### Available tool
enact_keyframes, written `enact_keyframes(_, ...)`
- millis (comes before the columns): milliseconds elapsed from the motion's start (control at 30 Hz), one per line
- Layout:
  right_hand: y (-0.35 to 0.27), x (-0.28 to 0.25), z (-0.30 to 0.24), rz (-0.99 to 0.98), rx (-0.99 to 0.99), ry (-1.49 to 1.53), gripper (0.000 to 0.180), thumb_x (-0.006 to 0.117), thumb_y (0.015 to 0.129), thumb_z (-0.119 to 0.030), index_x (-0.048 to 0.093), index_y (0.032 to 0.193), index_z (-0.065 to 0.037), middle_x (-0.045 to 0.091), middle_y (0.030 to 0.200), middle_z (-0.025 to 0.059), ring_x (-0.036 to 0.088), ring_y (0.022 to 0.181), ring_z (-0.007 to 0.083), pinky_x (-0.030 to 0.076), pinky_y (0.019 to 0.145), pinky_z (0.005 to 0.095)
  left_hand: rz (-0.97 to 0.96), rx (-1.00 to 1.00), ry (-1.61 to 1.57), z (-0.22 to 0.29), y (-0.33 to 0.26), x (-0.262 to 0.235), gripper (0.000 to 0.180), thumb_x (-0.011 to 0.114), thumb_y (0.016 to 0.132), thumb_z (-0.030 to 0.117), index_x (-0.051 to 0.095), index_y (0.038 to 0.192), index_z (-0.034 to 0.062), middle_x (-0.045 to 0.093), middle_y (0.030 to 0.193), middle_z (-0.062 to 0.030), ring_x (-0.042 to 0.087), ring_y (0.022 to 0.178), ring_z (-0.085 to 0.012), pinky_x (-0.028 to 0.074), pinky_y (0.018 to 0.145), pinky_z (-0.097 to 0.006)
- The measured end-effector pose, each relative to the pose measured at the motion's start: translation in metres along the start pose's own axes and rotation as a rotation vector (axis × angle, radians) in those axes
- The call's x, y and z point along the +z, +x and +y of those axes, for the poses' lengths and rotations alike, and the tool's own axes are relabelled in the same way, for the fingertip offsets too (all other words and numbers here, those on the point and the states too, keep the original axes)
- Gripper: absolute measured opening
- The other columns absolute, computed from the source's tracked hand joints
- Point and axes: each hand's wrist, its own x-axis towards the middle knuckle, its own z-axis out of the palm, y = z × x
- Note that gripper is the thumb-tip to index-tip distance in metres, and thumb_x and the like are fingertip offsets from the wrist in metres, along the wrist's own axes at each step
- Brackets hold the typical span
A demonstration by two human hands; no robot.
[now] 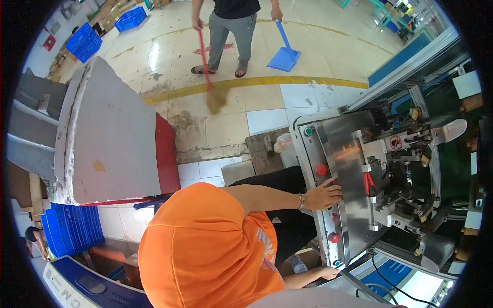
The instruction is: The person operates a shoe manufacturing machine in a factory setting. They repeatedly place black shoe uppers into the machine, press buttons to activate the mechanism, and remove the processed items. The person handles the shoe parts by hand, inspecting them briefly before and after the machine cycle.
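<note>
Can't see own hands, so can't tell opening/grip. See orange-clad co-worker [192, 241] w/ watch-wrist hand [322, 196] half-open on ctrl panel [312, 150], btwn 2 red btns [321, 170]; other hand [328, 273] by panel's end, can't tell grip. Just past watch-wrist hand, steel plate [353, 205] w/ red lever [368, 183]; farther off, person [233, 37] w/ broom [217, 98] & blue dustpan [284, 60].

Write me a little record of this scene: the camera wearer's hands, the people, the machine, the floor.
Wearer's hands: not in view
Machine: metal top, control panel with red buttons and a green button
Nearest person: orange headwear and top; one hand at the panel, the other hand near its end
Farther person: standing, holding red-handled broom and blue dustpan
Floor: pale tiles, yellow line
</note>
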Motion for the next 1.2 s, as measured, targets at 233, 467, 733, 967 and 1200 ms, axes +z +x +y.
enact_keyframes(233, 0.01, 0.008, 0.018, -0.024, -0.095, 0.008, 0.035, 0.048, 0.084, -0.027, 0.063, 0.09, 0.004, 0.061, 0.092, 0.0212, 0.058, 0.084, 0.0344, 0.044, 0.076, 0.0393, 0.033, -0.01, -0.016, -0.003, -0.001, 0.008, 0.024, 0.05, 0.082, 0.021, 0.055, 0.104, 0.0116, 0.051, 0.11, -0.0036, 0.041, 0.113, -0.018, 0.011, 0.105, -0.048)
enact_keyframes(467, 0.022, 0.019, 0.03, -0.046, -0.099, 0.057, 0.037, 0.045, 0.083, -0.026, 0.061, 0.095, 0.005, 0.06, 0.095, 0.0223, 0.057, 0.085, 0.0351, 0.043, 0.079, 0.0395, 0.044, -0.039, -0.001, -0.004, 0.003, 0.006, 0.02, 0.05, 0.081, 0.021, 0.058, 0.098, 0.014, 0.053, 0.105, -0.0006, 0.043, 0.109, -0.0157, 0.013, 0.104, -0.046)
enact_keyframes(733, 0.008, 0.007, 0.019, -0.049, -0.017, 0.086, 0.039, 0.047, 0.084, -0.028, 0.06, 0.097, 0.007, 0.059, 0.098, 0.0219, 0.056, 0.089, 0.0334, 0.041, 0.081, 0.0379, -0.044, 0.061, 0.024, -0.02, 0.025, 0.004, 0.013, 0.054, 0.076, 0.021, 0.06, 0.083, 0.0127, 0.055, 0.084, 0.0016, 0.049, 0.087, -0.0167, 0.031, 0.088, -0.037)
enact_keyframes(967, 0.0, 0.0, 0.006, -0.018, 0.013, 0.054, 0.039, 0.051, 0.082, -0.032, 0.063, 0.088, 0.005, 0.062, 0.091, 0.0195, 0.057, 0.084, 0.0325, 0.043, 0.076, 0.0392, 0.075, 0.157, -0.025, -0.02, 0.02, 0.002, 0.016, 0.053, 0.078, 0.023, 0.06, 0.087, 0.0117, 0.058, 0.092, 0.0002, 0.05, 0.096, -0.0167, 0.03, 0.093, -0.037)
enact_keyframes(1200, 0.012, -0.003, 0.003, -0.147, -0.02, -0.07, 0.051, 0.051, 0.081, -0.041, 0.06, 0.082, 0.01, 0.061, 0.082, 0.0234, 0.056, 0.072, 0.0328, 0.043, 0.072, 0.0388, -0.04, 0.057, -0.001, -0.023, 0.022, 0.003, 0.015, 0.053, 0.079, 0.024, 0.06, 0.083, 0.0112, 0.057, 0.087, -0.0018, 0.05, 0.09, -0.0178, 0.033, 0.088, -0.037)
